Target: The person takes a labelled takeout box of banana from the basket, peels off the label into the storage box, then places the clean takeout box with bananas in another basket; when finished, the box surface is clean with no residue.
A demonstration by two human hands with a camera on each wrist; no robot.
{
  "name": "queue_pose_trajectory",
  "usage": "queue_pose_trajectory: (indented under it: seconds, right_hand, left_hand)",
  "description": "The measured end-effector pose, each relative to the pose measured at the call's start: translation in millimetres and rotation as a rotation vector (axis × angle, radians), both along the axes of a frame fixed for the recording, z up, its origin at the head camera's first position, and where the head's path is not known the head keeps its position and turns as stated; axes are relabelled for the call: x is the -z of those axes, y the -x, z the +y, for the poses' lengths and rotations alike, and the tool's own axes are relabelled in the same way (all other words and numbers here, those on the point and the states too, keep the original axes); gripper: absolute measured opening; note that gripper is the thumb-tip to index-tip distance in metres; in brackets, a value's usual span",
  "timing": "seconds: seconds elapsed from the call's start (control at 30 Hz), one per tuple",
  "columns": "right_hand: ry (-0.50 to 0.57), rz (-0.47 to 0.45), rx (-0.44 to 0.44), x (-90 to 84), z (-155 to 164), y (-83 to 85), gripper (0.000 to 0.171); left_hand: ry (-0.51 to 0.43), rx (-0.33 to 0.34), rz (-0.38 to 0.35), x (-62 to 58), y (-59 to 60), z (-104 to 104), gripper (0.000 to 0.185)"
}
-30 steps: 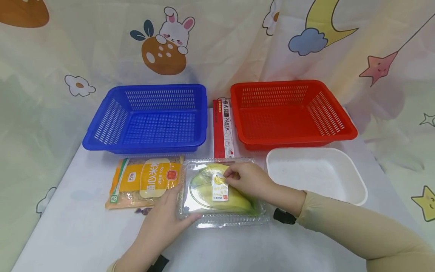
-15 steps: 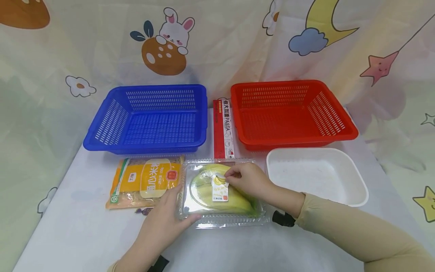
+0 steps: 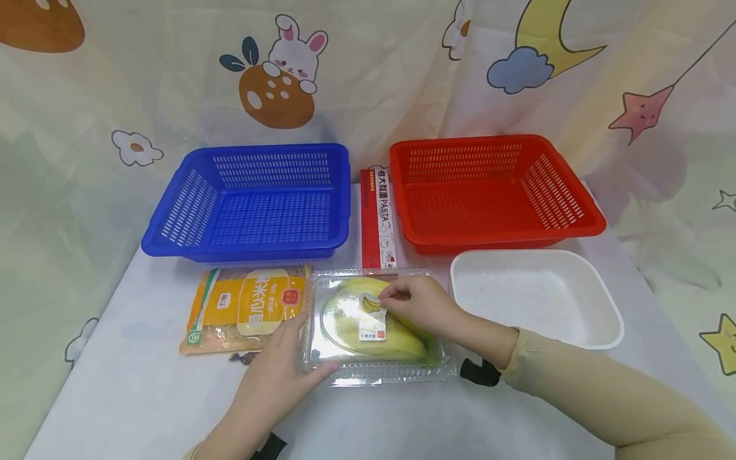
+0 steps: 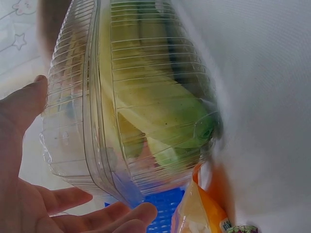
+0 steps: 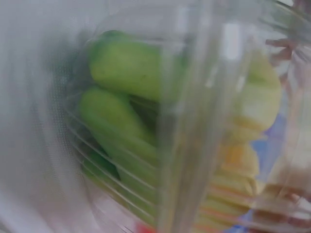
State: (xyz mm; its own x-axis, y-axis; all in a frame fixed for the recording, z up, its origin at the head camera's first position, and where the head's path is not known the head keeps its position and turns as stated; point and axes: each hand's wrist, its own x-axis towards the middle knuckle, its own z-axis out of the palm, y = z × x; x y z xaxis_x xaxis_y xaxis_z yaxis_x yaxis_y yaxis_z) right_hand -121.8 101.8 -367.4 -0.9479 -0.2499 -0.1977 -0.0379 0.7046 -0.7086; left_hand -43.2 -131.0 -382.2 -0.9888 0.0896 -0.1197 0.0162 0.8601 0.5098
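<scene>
A clear plastic clamshell box (image 3: pixel 339 348) of yellow-green bananas (image 3: pixel 397 345) sits in the middle of the table in the head view. On its lid is a white label (image 3: pixel 372 327) with a banana picture. My right hand (image 3: pixel 422 303) reaches over from the right and pinches the label's right edge between thumb and curled fingers. At the box's left front corner lies my left hand (image 3: pixel 278 364), thumb along the front, fingers extended along the left side. In the left wrist view the thumb (image 4: pixel 36 102) touches the lid's side. The right wrist view shows bananas through blurred plastic; the right fingertips are hidden there.
An orange-yellow packet (image 3: pixel 253 303) lies left of the box, partly behind the left hand. Behind stand a blue basket (image 3: pixel 247 246) and a red basket (image 3: pixel 494 243), with a red-and-white pasta box (image 3: pixel 370 223) between. A white tray (image 3: pixel 535 287) sits at right.
Hardly anything moves: both hands stay at the box, the right one at the label. The view shifts very slightly.
</scene>
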Motion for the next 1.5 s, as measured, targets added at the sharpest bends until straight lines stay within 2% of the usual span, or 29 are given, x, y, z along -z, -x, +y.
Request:
queue_pose_trajectory:
  seconds: [0.43, 0.83, 1.17, 1.37, 1.5]
  right_hand:
    - [0.120, 0.007, -0.036, -1.2, 6.4, -2.9, 0.008]
    - [0.137, -0.033, -0.012, -4.6, 9.4, -2.8, 0.008]
    - [0.176, 0.003, -0.031, -5.0, 15.2, -4.0, 0.010]
    - [0.228, -0.021, -0.002, -11.2, 27.4, -4.5, 0.015]
    - [0.259, 0.025, 0.027, -16.1, 46.8, -4.7, 0.019]
  left_hand:
    - [-0.011, -0.005, -0.014, 1.4, -0.8, -1.1, 0.101]
    - [-0.020, -0.007, -0.012, 2.1, -0.4, -0.8, 0.101]
    - [-0.022, -0.011, -0.027, 1.3, -0.3, -0.3, 0.105]
    - [-0.039, -0.015, -0.031, 1.3, -0.9, -0.6, 0.106]
    - [-0.032, -0.008, -0.023, 1.4, -0.6, -0.7, 0.103]
